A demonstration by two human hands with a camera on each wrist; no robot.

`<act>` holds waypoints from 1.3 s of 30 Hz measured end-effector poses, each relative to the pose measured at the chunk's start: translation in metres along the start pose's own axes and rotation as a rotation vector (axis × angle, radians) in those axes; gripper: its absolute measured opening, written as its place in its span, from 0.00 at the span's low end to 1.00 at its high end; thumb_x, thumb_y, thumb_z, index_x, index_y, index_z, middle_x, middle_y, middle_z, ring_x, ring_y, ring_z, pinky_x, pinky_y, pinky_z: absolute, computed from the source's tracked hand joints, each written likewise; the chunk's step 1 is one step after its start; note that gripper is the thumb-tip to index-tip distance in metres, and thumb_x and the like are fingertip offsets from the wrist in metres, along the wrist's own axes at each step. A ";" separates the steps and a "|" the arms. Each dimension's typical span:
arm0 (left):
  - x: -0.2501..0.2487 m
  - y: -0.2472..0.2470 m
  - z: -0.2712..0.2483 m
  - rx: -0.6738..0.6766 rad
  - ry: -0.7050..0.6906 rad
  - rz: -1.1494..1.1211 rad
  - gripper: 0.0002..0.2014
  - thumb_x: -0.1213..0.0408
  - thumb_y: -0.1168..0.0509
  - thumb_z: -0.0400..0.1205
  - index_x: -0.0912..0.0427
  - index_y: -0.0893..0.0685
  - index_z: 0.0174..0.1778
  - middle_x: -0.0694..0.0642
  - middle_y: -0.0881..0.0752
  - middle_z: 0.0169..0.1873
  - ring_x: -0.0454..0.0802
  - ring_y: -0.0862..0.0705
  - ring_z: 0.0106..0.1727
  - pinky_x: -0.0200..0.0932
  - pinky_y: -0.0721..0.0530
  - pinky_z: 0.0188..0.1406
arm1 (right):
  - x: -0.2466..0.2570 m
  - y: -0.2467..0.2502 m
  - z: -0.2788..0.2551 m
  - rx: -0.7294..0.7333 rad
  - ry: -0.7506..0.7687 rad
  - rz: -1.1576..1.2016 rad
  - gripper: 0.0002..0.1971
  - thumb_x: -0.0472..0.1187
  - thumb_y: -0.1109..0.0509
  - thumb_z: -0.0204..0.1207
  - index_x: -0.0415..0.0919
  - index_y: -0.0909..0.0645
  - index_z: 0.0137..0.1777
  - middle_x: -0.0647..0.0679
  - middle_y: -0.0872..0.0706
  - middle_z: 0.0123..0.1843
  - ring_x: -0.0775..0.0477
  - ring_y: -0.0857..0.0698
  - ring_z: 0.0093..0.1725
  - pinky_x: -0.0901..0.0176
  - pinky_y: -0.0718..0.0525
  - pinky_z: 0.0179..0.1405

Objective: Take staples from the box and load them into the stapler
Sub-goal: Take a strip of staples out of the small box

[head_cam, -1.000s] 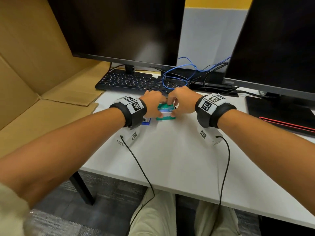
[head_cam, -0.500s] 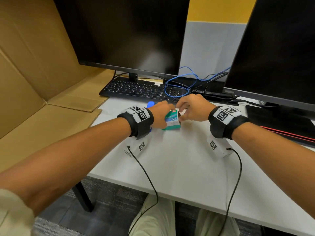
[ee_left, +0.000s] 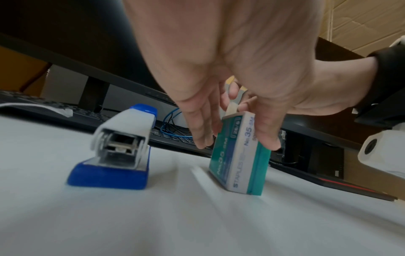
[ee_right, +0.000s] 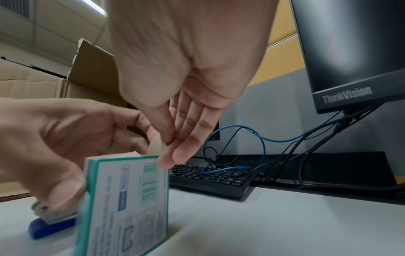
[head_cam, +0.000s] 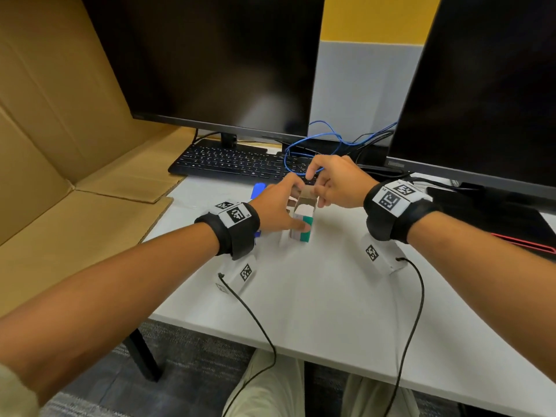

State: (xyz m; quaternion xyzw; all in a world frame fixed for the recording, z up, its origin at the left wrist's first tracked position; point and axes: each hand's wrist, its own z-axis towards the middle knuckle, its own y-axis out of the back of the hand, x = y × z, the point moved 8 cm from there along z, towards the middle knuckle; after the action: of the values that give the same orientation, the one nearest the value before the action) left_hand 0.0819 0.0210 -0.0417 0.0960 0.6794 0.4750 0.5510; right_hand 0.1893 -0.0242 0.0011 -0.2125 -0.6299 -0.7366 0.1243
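A teal and white staple box point(head_cam: 301, 228) stands on end on the white desk point(head_cam: 316, 290). My left hand point(head_cam: 296, 206) grips its sides, thumb on the near face and fingers on the far side. My right hand point(head_cam: 314, 191) pinches the opened beige top flap point(head_cam: 310, 191) between thumb and fingers. The left wrist view shows the box point(ee_left: 238, 161) upright, my left hand point(ee_left: 235, 144) round it, and the blue and white stapler point(ee_left: 119, 150) lying closed just left of it. In the right wrist view my right hand point(ee_right: 167, 154) holds the flap point(ee_right: 156, 145) above the box point(ee_right: 127, 199).
A black keyboard point(head_cam: 234, 164) and a looped blue cable point(head_cam: 316, 145) lie behind the hands, under two dark monitors point(head_cam: 216, 55). An open cardboard box point(head_cam: 75, 176) fills the left side. A dark flat device with a red edge point(head_cam: 517, 230) lies at the right.
The staple box went from lying flat to standing on end, and its top flap now stands open. My right hand lifted to pinch the flap; my left hand shifted to the box's sides.
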 end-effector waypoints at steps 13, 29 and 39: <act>-0.012 -0.001 0.000 0.000 -0.084 0.249 0.20 0.62 0.25 0.70 0.54 0.13 0.59 0.51 0.10 0.57 0.53 0.13 0.59 0.51 0.15 0.61 | 0.006 0.002 -0.005 -0.020 0.042 -0.158 0.16 0.29 0.37 0.73 0.44 0.09 0.46 0.50 0.13 0.31 0.56 0.19 0.30 0.52 0.12 0.39; 0.005 0.034 -0.014 -0.358 -0.059 0.300 0.13 0.50 0.22 0.70 0.54 0.09 0.43 0.52 0.13 0.49 0.50 0.17 0.52 0.44 0.20 0.56 | -0.012 -0.006 -0.009 -0.036 -0.007 -0.067 0.07 0.41 0.29 0.77 0.44 0.10 0.49 0.48 0.07 0.45 0.51 0.09 0.41 0.58 0.10 0.42; 0.018 0.029 -0.007 -0.290 0.070 0.264 0.19 0.45 0.23 0.70 0.51 0.16 0.50 0.48 0.09 0.45 0.53 0.15 0.54 0.49 0.24 0.63 | 0.003 -0.004 -0.013 -0.080 0.076 -0.086 0.05 0.38 0.27 0.77 0.39 0.09 0.46 0.48 0.08 0.37 0.61 0.16 0.32 0.70 0.17 0.41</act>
State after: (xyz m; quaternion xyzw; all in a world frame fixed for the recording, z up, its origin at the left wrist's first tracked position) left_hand 0.0582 0.0438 -0.0322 0.0876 0.6040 0.6391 0.4681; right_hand 0.1833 -0.0361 -0.0023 -0.1621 -0.6032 -0.7734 0.1079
